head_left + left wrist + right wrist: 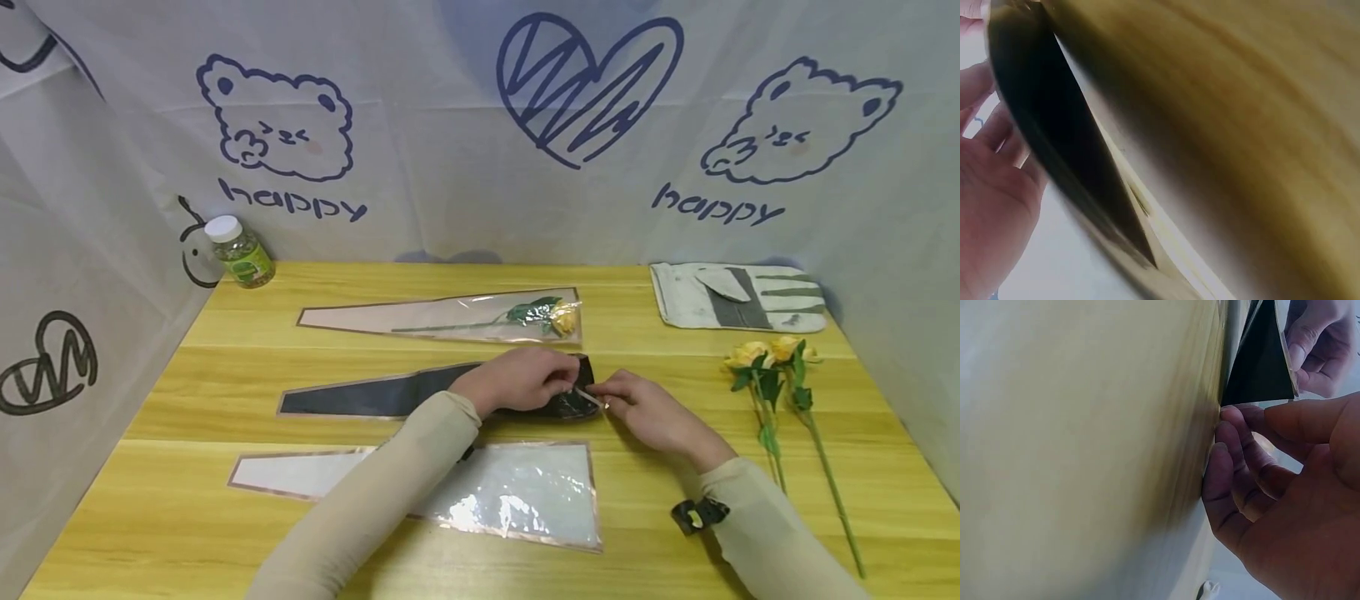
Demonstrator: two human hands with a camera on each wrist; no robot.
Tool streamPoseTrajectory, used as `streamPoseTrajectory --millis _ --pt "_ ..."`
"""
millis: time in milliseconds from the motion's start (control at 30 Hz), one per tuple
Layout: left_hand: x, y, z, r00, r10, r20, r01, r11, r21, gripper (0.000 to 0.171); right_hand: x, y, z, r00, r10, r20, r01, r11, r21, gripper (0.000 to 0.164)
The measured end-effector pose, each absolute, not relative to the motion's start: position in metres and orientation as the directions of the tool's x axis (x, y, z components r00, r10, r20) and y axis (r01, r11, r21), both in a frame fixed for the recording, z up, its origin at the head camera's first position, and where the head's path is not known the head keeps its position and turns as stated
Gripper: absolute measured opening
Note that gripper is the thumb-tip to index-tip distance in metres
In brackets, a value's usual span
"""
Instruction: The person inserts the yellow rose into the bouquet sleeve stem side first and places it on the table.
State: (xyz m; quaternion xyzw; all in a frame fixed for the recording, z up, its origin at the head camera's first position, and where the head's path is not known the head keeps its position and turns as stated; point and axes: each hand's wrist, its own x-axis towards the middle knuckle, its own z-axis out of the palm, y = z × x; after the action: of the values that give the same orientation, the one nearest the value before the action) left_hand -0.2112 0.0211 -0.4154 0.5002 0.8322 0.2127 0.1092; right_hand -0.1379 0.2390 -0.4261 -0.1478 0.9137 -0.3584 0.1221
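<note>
A black flower sleeve (345, 402) with a pinkish border lies in the middle of the wooden table, its wide end toward the right. My left hand (517, 380) reaches across it and pinches the rim of that wide end. From the right, my right hand (648, 417) holds the same end at its edge, thumb and fingertips together. Between the hands the mouth of the sleeve gapes a little. In the right wrist view the black sleeve (1260, 369) rises at a slant from the tabletop, with the left hand (1322, 340) behind it.
Behind lies a clear-fronted sleeve (360, 318) containing a yellow rose (564, 319). A white sleeve (525, 492) lies in front, partly under the left forearm. Two yellow roses (750, 356) rest at the right, near a white-and-grey glove (682, 300). A lidded jar (247, 260) stands back left.
</note>
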Motion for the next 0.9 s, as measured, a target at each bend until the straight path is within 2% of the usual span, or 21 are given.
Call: streamPoseTrajectory --millis 367,633,767,900 --pt "-0.209 0.020 -0.415 -0.497 0.865 0.068 0.814 0.438 0.381 0.014 -0.136 0.239 -0.421 -0.922 -0.355 -0.157 -0.164 0.724 -0.670 0.030" --pt "-0.209 0.020 -0.417 -0.478 0.874 0.083 0.834 0.423 0.354 0.013 -0.130 0.248 -0.405 -0.924 -0.370 -0.093 -0.212 0.702 -0.680 0.030" --pt "-0.208 0.019 -0.416 -0.477 0.875 0.081 0.838 0.426 0.341 0.014 -0.124 0.262 -0.392 -0.945 -0.325 -0.028 -0.227 0.718 -0.658 0.029" --pt "-0.208 0.019 -0.416 -0.475 0.876 0.086 0.840 0.422 0.340 0.016 -0.116 0.286 -0.379 -0.973 -0.230 0.003 -0.184 0.772 -0.608 0.032"
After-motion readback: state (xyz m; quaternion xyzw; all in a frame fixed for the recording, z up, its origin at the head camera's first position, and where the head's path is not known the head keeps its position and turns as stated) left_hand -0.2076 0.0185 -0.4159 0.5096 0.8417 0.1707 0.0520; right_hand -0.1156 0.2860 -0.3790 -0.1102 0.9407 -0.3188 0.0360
